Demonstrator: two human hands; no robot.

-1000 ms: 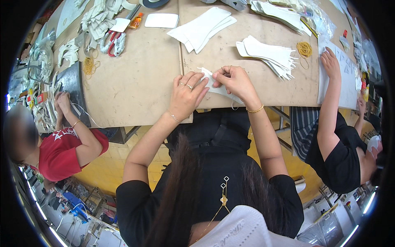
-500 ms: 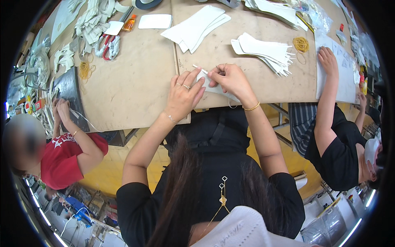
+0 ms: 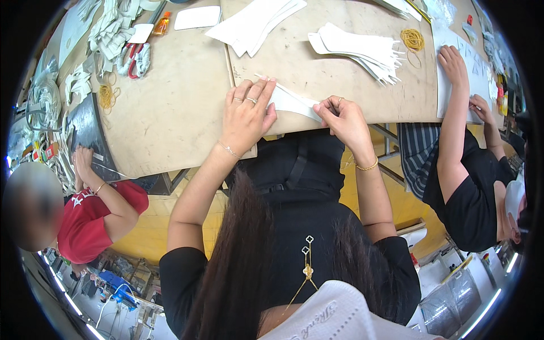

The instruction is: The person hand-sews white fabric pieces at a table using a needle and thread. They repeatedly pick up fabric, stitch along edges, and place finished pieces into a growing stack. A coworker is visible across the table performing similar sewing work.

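Note:
A white flat piece with a curved lower edge (image 3: 292,103) lies on the near edge of the table, its left end hidden under my left hand (image 3: 245,110). That hand rests with its fingers stretched out flat, pressing on the piece. Past its fingertips pokes a thin white tip, perhaps a cord or a rolled edge. My right hand (image 3: 347,122) pinches the piece's right end between thumb and fingers at the table's edge. Farther off are a stack of white pieces with frayed ends (image 3: 357,48) and another white stack (image 3: 258,25).
Rubber bands (image 3: 412,39) lie at the right, more bands (image 3: 106,96) at the left. Red-handled scissors (image 3: 134,59) and an orange bottle (image 3: 161,24) are back left. A person in red (image 3: 99,218) sits left; another in black (image 3: 470,181) works at the right.
My right hand has moved right and slightly down, away from my left hand. More of the white piece now shows between them. The whole view has shifted a little.

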